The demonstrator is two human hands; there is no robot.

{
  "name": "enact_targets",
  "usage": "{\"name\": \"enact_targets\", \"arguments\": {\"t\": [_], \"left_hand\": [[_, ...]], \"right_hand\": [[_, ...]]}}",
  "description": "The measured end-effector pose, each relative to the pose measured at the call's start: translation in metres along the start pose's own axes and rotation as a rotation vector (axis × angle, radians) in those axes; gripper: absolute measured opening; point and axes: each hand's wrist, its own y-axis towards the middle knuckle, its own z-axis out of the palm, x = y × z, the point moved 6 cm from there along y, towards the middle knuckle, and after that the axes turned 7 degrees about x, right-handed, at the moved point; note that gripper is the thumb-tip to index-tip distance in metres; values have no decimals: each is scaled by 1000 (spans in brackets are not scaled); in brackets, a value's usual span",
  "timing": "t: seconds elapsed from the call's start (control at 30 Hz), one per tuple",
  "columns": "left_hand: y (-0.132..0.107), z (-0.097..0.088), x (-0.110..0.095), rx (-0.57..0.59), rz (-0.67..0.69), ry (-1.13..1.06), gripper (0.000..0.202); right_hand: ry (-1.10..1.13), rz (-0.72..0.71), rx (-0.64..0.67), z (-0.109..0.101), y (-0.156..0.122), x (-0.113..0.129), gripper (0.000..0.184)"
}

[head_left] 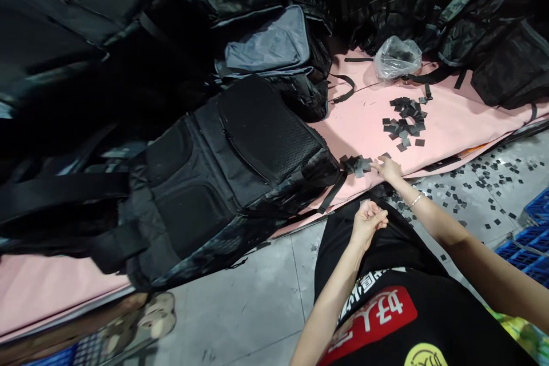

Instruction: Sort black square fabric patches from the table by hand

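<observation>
Just left of your right hand (pixel 389 170), at centre-right of the frame, lies the small pile of black squares (pixel 354 164) on the pink table (pixel 458 120), spread mostly sideways in the frame, its left end beside the black backpack (pixel 257 131). Your right grip reaches the pile's right edge, but you cannot tell whether it pinches a square. Your left hand (pixel 368 223), lower and farther off, is curled closed, with nothing clearly visible in it.

Black backpack (pixel 266 131) walls off my right hand (pixel 388 170) on the left; pink tabletop (pixel 458 120) open rightward past loose squares (pixel 403 124); plastic bag (pixel 398 60), dark bags (pixel 510 63) block the back.
</observation>
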Motion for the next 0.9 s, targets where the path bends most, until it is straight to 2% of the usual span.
{"name": "enact_targets", "arguments": {"t": [0.1,0.17,0.27,0.33,0.43,0.57,0.7,0.77,0.9], "left_hand": [[0,-2,5,30,-11,116,34],[3,0,12,59,-37,210,33],[9,9,22,143,-82,326,30],[12,16,26,197,-101,377,29],[14,21,28,227,-98,434,30],[15,16,23,162,-19,496,31],[10,9,11,61,91,577,30],[7,8,5,47,124,629,26],[4,12,-3,109,164,672,26]], "right_hand": [[52,30,49,-14,-10,-15,35],[193,48,170,-24,-26,-30,40],[531,60,389,-34,-59,-48,33],[617,66,396,-43,-81,-59,35],[542,54,315,-49,-107,-68,33],[375,3,312,-36,-127,-63,35],[212,3,353,-18,-131,-54,41],[167,26,454,-8,-132,-51,41],[197,136,681,6,-140,-48,41]]}}
